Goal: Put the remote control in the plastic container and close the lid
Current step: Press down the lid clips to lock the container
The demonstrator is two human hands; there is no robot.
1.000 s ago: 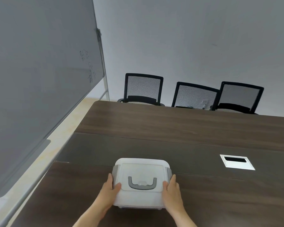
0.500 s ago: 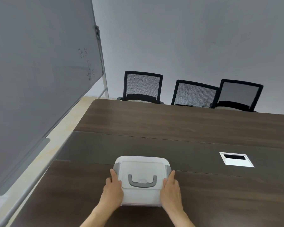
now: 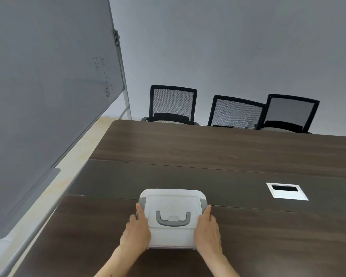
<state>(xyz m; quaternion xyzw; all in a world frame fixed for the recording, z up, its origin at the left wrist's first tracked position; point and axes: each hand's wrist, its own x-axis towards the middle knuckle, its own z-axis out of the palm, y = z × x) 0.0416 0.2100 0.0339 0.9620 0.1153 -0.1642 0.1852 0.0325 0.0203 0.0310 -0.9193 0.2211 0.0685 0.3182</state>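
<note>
The white plastic container (image 3: 172,218) sits on the near part of the dark wooden conference table (image 3: 228,148), its lid (image 3: 172,204) on top with the grey carry handle (image 3: 173,219) folded flat. The remote control is not visible anywhere; if it is in the container, the opaque lid hides it, so that cannot be told from here.

The left hand (image 3: 136,234) lies flat against the container's left side, fingers extended toward the grey left latch (image 3: 141,202). The right hand (image 3: 208,232) mirrors it on the right side, its fingertips (image 3: 208,209) touching just below the grey right latch (image 3: 203,203). Both hands are open and pressing against the box, not curled around anything.

This looks like the closing step: the lid is seated, and the 2 side latches seem to be what remains. Whether they are already snapped down is not clear. The next move would call for even pressure on both latches at once, so the box does not slide across the smooth table.

Beyond the box, a white cable port (image 3: 287,191) is set into the table to the right, 3 black mesh chairs (image 3: 173,104) stand at the far edge, and a whiteboard (image 3: 48,86) leans along the left.
</note>
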